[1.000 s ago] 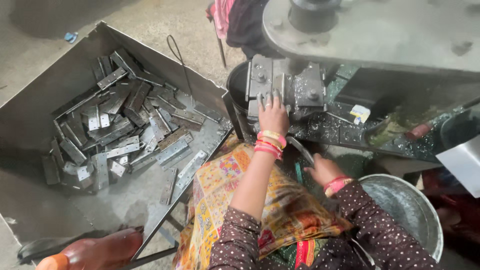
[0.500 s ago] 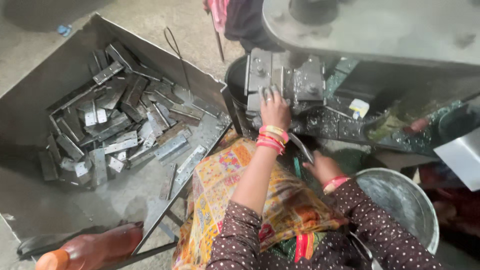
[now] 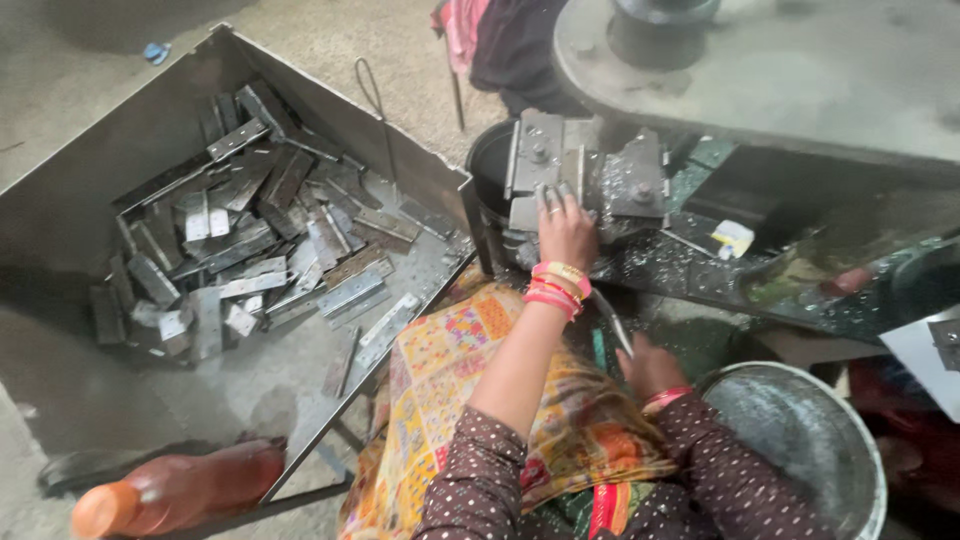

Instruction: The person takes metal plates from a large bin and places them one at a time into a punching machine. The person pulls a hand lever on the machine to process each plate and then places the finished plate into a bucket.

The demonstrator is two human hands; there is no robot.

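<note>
Left hand [image 3: 566, 232]: fingers [image 3: 553, 197] extended, pressed together against the metal fixture [image 3: 585, 172] on the machine. Right hand [image 3: 650, 365]: low by the steel basin [image 3: 800, 440], finger state cannot be told. Hinge plates [image 3: 250, 240] heaped in tray [image 3: 90, 180], well left.

Left arm: I hold it stretched forward and up, forearm bare below a dotted sleeve pushed to the elbow.
Left wrist: straight, ringed with pink and yellow bangles.
Left hand [image 3: 566, 228]: back toward me, fingers [image 3: 553, 194] extended and pressed flat ahead, not curled.
Right arm: I keep it low and bent, sleeve down to the wrist.
Right hand [image 3: 650, 365]: loosely closed, knuckles up; fingertips hidden, grip unclear.
</note>
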